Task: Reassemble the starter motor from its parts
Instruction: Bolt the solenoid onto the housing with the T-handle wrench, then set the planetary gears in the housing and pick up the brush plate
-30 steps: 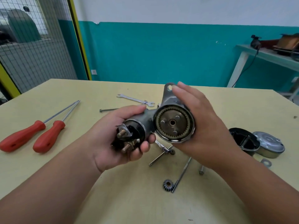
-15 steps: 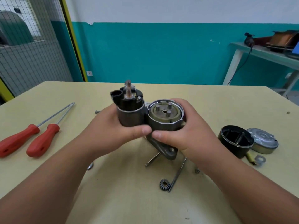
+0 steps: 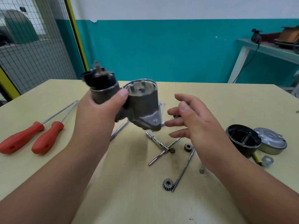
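My left hand [image 3: 100, 110] grips the starter housing [image 3: 142, 107] by its black-capped solenoid [image 3: 101, 84] and holds it tilted above the table, gear cavity facing up. My right hand [image 3: 194, 125] hovers open just right of the housing, fingers spread, touching nothing. Below on the table lie two small pinion gears [image 3: 168, 184] [image 3: 188, 147], long through bolts [image 3: 183, 170], a T-shaped rod [image 3: 159, 147], the black motor case [image 3: 243, 139] and the silver end cap [image 3: 271, 143].
Two red-handled screwdrivers [image 3: 32, 138] lie at the left of the yellow table [image 3: 129, 199]. A short bolt [image 3: 201, 169] and a washer [image 3: 267, 160] lie near the right side. A wire mesh fence stands behind left; a shelf with equipment is at the far right.
My right hand has let go of the housing and drawn back to the right, open. The left hand has lifted and tilted the housing to the left. A second gear now shows.
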{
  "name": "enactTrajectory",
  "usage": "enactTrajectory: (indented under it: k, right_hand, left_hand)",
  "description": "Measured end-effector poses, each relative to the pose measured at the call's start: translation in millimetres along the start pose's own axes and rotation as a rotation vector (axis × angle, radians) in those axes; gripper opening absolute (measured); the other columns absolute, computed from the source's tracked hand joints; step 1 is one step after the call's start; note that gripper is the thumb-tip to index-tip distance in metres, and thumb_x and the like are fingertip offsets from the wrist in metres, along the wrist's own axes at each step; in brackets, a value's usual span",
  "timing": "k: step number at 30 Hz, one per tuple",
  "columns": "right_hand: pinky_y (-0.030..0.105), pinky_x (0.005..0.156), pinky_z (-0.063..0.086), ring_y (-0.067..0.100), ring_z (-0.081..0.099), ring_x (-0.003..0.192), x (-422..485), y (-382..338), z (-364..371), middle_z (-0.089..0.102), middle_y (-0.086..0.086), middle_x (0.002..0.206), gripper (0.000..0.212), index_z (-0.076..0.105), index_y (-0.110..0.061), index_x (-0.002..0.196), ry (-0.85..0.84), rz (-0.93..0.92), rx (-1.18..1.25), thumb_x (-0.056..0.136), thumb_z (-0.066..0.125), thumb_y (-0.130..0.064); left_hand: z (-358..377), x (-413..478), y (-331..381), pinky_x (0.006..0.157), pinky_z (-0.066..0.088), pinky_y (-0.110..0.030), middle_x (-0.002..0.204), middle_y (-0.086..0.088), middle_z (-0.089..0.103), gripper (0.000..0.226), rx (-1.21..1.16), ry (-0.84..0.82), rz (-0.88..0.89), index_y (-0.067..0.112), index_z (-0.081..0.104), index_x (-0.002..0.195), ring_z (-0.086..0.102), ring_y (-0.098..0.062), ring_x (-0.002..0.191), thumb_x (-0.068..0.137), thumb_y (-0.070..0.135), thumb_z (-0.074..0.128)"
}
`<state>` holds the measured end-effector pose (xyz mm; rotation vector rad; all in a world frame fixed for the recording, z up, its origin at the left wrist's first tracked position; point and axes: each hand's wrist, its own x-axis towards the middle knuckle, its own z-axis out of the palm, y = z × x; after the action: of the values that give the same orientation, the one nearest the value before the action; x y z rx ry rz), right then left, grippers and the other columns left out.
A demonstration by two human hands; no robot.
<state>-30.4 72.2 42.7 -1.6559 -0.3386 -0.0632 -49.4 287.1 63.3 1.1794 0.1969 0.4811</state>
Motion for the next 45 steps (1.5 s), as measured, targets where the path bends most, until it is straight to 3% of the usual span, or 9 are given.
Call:
enactTrajectory:
  k: [3, 7, 14, 21, 26, 31, 35, 40, 45]
  right_hand:
    - [0.046, 0.077, 0.065, 0.013, 0.074, 0.094, 2, 2, 1, 0.07, -0.015, 0.1, 0.031, 0.056, -0.038, 0.136, 0.034, -0.008, -0.003, 0.107, 0.047, -0.046]
    - [0.043, 0.073, 0.066, 0.014, 0.074, 0.092, 1, 1, 1, 0.071, -0.013, 0.098, 0.041, 0.058, -0.039, 0.132, 0.04, -0.015, -0.008, 0.095, 0.047, -0.051]
    - [0.036, 0.08, 0.063, 0.009, 0.067, 0.101, -3, -2, -1, 0.066, -0.016, 0.106, 0.023, 0.062, -0.054, 0.121, 0.012, -0.135, -0.152, 0.106, 0.05, -0.042]
    - [0.038, 0.1, 0.052, 0.0, 0.055, 0.117, -4, -2, -2, 0.055, -0.021, 0.124, 0.025, 0.061, -0.059, 0.12, -0.084, -0.18, -0.349, 0.106, 0.053, -0.039]
    - [0.022, 0.096, 0.044, -0.004, 0.05, 0.119, -3, -2, -2, 0.052, -0.022, 0.127, 0.03, 0.056, -0.061, 0.128, -0.141, -0.149, -0.413, 0.104, 0.052, -0.044]
    - [0.025, 0.096, 0.049, -0.003, 0.054, 0.116, -2, -8, -4, 0.054, -0.023, 0.125, 0.023, 0.063, -0.058, 0.116, -0.104, -0.146, -0.388, 0.1, 0.052, -0.045]
    - [0.006, 0.093, 0.039, -0.006, 0.046, 0.127, -4, -7, 0, 0.048, -0.026, 0.133, 0.021, 0.065, -0.061, 0.115, -0.15, -0.158, -0.403, 0.102, 0.053, -0.051]
    - [0.039, 0.121, 0.031, 0.006, 0.025, 0.147, -9, -5, 4, 0.029, -0.022, 0.155, 0.04, 0.051, -0.065, 0.137, -0.241, -0.166, -0.533, 0.098, 0.051, -0.059]
    - [0.038, 0.118, 0.025, 0.006, 0.014, 0.151, -8, -8, 2, 0.02, -0.027, 0.158, 0.047, 0.035, -0.071, 0.138, -0.21, -0.227, -0.668, 0.091, 0.04, -0.07]
  left_hand:
    - [-4, 4, -1, 0.082, 0.068, -0.048, 0.107, -0.001, 0.083, 0.033, 0.01, -0.004, -0.029, 0.028, 0.073, 0.113, 0.082, -0.023, 0.098, 0.084, 0.042, 0.082]
    - [-6, 7, -7, 0.077, 0.068, -0.036, 0.1, 0.007, 0.083, 0.042, 0.209, -0.002, 0.075, 0.033, 0.075, 0.104, 0.081, -0.015, 0.093, 0.068, 0.053, 0.084]
    - [-7, 7, -16, 0.086, 0.066, -0.05, 0.101, 0.009, 0.081, 0.041, 0.422, -0.105, 0.177, 0.04, 0.077, 0.102, 0.079, -0.02, 0.097, 0.064, 0.056, 0.081]
    - [-6, 2, -21, 0.072, 0.065, -0.028, 0.098, 0.013, 0.081, 0.031, 0.408, -0.221, 0.193, 0.056, 0.076, 0.094, 0.079, -0.013, 0.094, 0.063, 0.055, 0.08]
    - [-8, 1, -19, 0.071, 0.063, -0.022, 0.099, 0.012, 0.08, 0.03, 0.393, -0.268, 0.216, 0.058, 0.076, 0.092, 0.078, -0.014, 0.098, 0.063, 0.054, 0.081]
    - [-8, 2, -19, 0.07, 0.063, -0.021, 0.097, 0.014, 0.08, 0.028, 0.409, -0.262, 0.228, 0.059, 0.075, 0.091, 0.078, -0.013, 0.096, 0.064, 0.055, 0.079]
    - [-7, 3, -18, 0.069, 0.062, -0.022, 0.093, 0.011, 0.08, 0.023, 0.396, -0.254, 0.218, 0.054, 0.076, 0.087, 0.079, -0.012, 0.09, 0.065, 0.053, 0.078]
    - [-9, 5, -17, 0.07, 0.062, -0.022, 0.094, 0.009, 0.08, 0.022, 0.413, -0.279, 0.217, 0.053, 0.075, 0.087, 0.079, -0.015, 0.093, 0.065, 0.054, 0.079]
    - [-11, 4, -19, 0.072, 0.063, -0.026, 0.093, 0.01, 0.079, 0.04, 0.472, -0.305, 0.258, 0.038, 0.074, 0.098, 0.078, -0.019, 0.094, 0.062, 0.055, 0.08]
